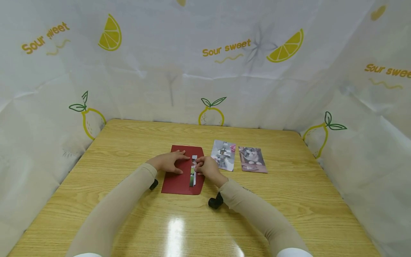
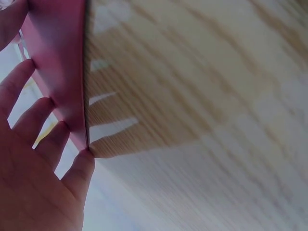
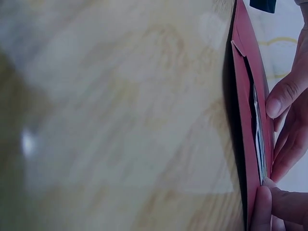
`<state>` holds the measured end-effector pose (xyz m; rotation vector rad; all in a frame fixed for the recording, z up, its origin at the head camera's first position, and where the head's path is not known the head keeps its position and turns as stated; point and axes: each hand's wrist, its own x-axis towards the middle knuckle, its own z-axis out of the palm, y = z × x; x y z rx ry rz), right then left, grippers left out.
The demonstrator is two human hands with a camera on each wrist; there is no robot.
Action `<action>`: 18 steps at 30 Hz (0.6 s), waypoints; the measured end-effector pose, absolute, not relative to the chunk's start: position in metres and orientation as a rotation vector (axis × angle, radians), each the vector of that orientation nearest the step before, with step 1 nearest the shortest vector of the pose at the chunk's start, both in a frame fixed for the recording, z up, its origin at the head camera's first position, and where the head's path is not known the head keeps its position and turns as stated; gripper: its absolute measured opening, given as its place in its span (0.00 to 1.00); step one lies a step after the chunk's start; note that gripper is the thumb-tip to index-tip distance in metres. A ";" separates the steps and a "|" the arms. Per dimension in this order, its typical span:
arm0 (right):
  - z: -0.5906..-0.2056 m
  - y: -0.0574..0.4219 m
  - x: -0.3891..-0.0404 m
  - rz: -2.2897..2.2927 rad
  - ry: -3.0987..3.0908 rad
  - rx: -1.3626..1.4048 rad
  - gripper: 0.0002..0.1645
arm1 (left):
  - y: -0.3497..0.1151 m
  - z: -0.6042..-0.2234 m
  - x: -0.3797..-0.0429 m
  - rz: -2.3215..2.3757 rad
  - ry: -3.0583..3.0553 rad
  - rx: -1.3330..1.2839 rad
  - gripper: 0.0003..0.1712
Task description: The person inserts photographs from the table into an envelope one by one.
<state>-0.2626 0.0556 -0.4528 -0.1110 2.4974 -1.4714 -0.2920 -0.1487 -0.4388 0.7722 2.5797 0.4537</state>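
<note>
A red envelope [image 1: 176, 185] lies flat on the wooden table, its flap side toward the right. Out of its opening sticks a narrow strip of picture cards [image 1: 192, 178], mostly hidden inside; the right wrist view shows their thin edges [image 3: 260, 149] within the slit. My left hand [image 1: 169, 162] rests on the envelope left of the opening, fingers spread and fairly straight; in the left wrist view the fingertips touch the red surface [image 2: 60, 57]. With thumb and fingers, my right hand [image 1: 209, 169] pinches the cards at the opening.
Two picture cards lie right of the envelope: a pale one [image 1: 224, 155] with pink at its edge and one showing a cat [image 1: 252, 159]. Black camera pieces [image 1: 216, 202] hang by the wrists. A lemon-printed white cloth [image 1: 154, 85] surrounds the table [image 1: 273, 192].
</note>
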 end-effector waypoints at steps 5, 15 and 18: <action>-0.453 0.055 -0.264 -1.452 2.502 -0.100 0.18 | -0.149 -0.439 -0.292 0.462 2.577 0.770 0.37; -0.451 0.057 -0.266 -1.502 2.446 -0.107 0.21 | -0.150 -0.438 -0.291 0.477 2.581 0.772 0.37; -0.448 0.062 -0.266 -1.578 2.381 -0.106 0.21 | -0.150 -0.438 -0.291 0.479 2.577 0.769 0.37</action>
